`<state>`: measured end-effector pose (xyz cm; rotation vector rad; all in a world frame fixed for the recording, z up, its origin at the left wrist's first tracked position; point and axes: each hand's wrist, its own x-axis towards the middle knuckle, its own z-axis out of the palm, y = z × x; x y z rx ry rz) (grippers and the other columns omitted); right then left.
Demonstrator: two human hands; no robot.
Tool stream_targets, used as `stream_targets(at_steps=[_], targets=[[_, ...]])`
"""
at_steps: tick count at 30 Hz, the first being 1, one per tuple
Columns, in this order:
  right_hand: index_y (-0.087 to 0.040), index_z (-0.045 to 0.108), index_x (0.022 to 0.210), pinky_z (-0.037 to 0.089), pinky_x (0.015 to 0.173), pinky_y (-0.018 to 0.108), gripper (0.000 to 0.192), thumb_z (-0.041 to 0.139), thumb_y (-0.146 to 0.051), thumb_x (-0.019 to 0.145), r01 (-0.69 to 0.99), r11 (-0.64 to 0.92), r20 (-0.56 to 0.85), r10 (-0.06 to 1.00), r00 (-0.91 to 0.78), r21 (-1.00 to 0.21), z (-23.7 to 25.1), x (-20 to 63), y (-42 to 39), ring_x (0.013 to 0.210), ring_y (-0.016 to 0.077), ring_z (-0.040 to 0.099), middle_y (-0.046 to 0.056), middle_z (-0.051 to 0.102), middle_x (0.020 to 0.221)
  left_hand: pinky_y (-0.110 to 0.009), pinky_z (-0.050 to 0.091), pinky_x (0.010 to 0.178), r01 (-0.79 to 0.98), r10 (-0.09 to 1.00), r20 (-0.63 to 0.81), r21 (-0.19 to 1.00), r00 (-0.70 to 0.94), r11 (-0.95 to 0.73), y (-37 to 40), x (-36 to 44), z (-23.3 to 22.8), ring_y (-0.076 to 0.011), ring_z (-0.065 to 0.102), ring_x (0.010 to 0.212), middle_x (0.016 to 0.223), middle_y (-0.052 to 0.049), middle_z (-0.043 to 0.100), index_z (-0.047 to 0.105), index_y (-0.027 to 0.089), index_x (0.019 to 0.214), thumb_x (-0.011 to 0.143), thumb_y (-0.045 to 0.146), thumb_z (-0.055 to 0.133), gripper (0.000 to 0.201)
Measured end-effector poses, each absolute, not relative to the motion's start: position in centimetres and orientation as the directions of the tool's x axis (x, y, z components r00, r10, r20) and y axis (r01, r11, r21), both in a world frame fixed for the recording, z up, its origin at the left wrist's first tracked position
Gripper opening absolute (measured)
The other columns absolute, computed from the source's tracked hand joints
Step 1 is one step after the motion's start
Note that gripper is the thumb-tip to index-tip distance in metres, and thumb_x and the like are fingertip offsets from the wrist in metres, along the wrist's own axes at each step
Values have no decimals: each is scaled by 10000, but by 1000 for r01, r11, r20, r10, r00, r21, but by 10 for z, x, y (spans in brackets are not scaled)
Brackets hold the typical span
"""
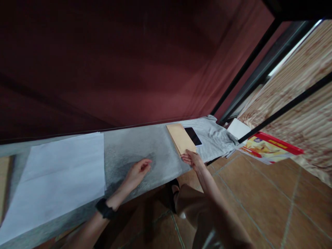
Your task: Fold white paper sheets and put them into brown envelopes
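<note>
A tan envelope [180, 137] lies on a grey cloth-covered table [135, 145]. My right hand [191, 159] grips the envelope's near end with its fingertips. My left hand [137, 172] rests flat on the grey cloth, fingers slightly apart, holding nothing; a black band sits on that wrist. A dark phone [193, 136] lies just right of the envelope, partly under its edge. A large white sheet of paper [59, 176] covers the table to the left of my left hand.
A dark red curtain [129, 62] hangs behind the table. Right of the table lie a white sheet [238, 128] and a red and yellow printed package [269, 148] against a patterned surface. Brown tiled floor [259, 193] lies below.
</note>
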<state>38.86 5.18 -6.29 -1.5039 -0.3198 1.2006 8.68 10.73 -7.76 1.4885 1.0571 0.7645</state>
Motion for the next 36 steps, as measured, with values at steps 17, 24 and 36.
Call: stream_targets(at_steps=[17, 24, 36], targets=[[-152, 684, 735, 556, 513, 192, 266, 576, -257, 954, -344, -405, -526, 730, 436, -847, -51, 383, 44, 506, 124, 682, 92, 777, 692, -355, 534, 835, 268, 912, -70, 962, 405, -45, 103, 87, -69, -247, 698, 856, 879, -65, 769, 762, 223, 911, 749, 401, 670, 258], [-161, 727, 810, 558, 539, 209, 143, 645, -243, 894, -291, -376, -451, 855, 257, -880, -45, 349, 52, 564, 134, 690, 80, 785, 756, -383, 537, 912, 377, 924, 82, 897, 373, -232, 101, 69, -71, -240, 693, 931, 1040, -89, 756, 747, 221, 1030, 869, 290, 563, 253], [-163, 756, 931, 608, 713, 282, 191, 755, -304, 802, -289, -398, -373, 917, -142, -870, -51, 219, 84, 752, 170, 730, 87, 791, 911, -756, 174, 1162, 957, 986, -70, 241, -150, 163, 123, -61, -39, -419, 78, 1575, 1695, -230, 167, 292, 142, 1608, 959, 431, 538, 752]])
